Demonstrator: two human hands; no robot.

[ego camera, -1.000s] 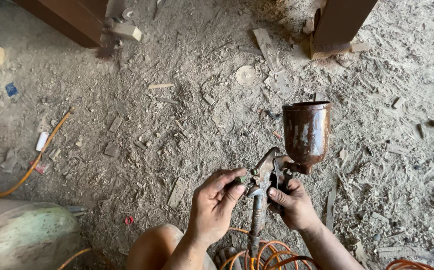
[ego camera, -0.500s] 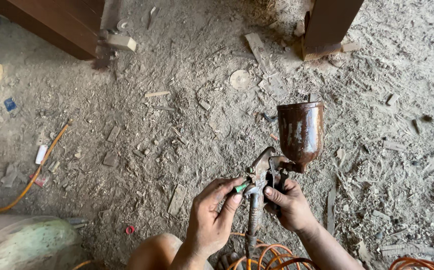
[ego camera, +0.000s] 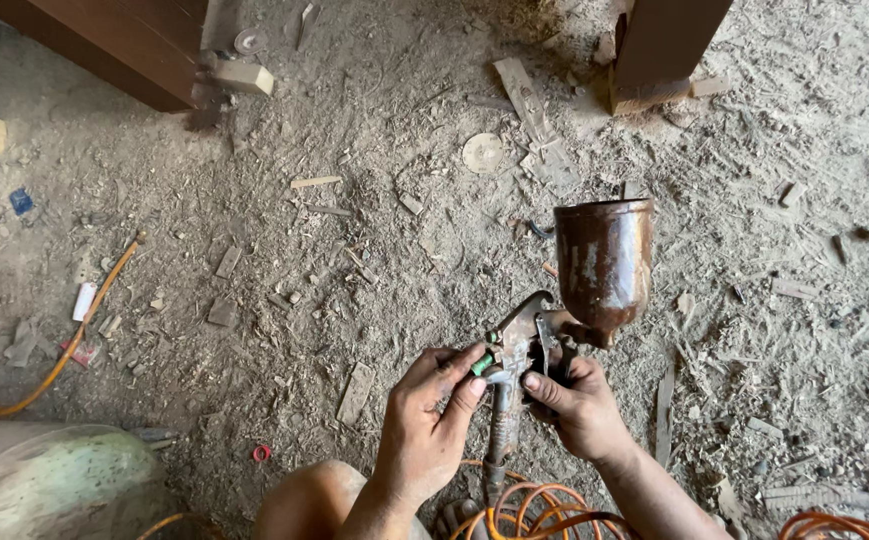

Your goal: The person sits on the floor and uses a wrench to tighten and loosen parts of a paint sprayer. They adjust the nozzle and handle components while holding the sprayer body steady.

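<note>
Right hand (ego camera: 579, 405) grips the spray gun (ego camera: 519, 350) by its handle, fingers wrapped tight. Left hand (ego camera: 429, 425) pinches the green knob (ego camera: 482, 364) between thumb and fingertips, the rusty cup (ego camera: 602, 262) standing just beyond them.

A rough woodworking shop, seen from above. The dirt floor (ego camera: 334, 230) is thick with sawdust, wood chips and offcut blocks (ego camera: 244, 77). Dark wooden furniture legs (ego camera: 659, 50) stand at the far side. An orange hose (ego camera: 64, 350) trails on the left, a coil of it (ego camera: 534, 510) lies near, and a stained paint spray gun (ego camera: 554, 330) is in use
</note>
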